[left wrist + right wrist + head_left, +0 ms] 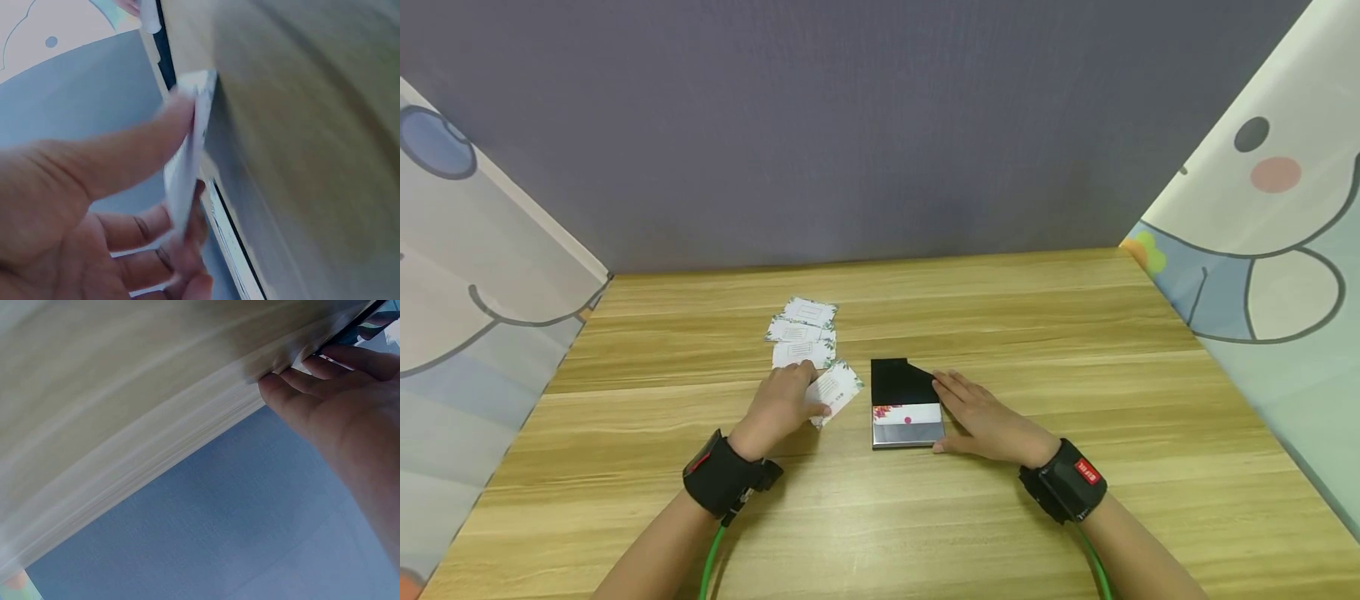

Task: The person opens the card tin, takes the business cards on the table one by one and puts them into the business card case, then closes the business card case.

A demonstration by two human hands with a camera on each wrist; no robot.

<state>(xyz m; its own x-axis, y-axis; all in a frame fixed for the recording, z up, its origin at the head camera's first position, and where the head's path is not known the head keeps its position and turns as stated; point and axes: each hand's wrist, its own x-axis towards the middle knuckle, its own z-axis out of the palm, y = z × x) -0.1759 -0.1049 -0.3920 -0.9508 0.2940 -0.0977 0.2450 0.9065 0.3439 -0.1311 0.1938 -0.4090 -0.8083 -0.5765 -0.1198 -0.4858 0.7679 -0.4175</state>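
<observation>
My left hand [781, 402] pinches a white card [835, 392] with floral corners between thumb and fingers. The left wrist view shows this card [185, 156] tilted on edge, thumb on one face and fingers behind. To its right lies a black-and-silver card case [908, 434], its black flap [897, 380] folded back at the far side. A white card with pink flowers [925, 413] shows inside the case. My right hand [988, 423] rests along the case's right side, fingers extended near the flap and thumb at the near corner.
Behind the left hand, three white floral cards, the nearest one [801, 354] partly behind my fingers, lie overlapping in a column on the wooden table [1037, 517]. A grey panel [865, 142] stands along the far edge, with cartoon-printed panels [1285, 275] on both sides.
</observation>
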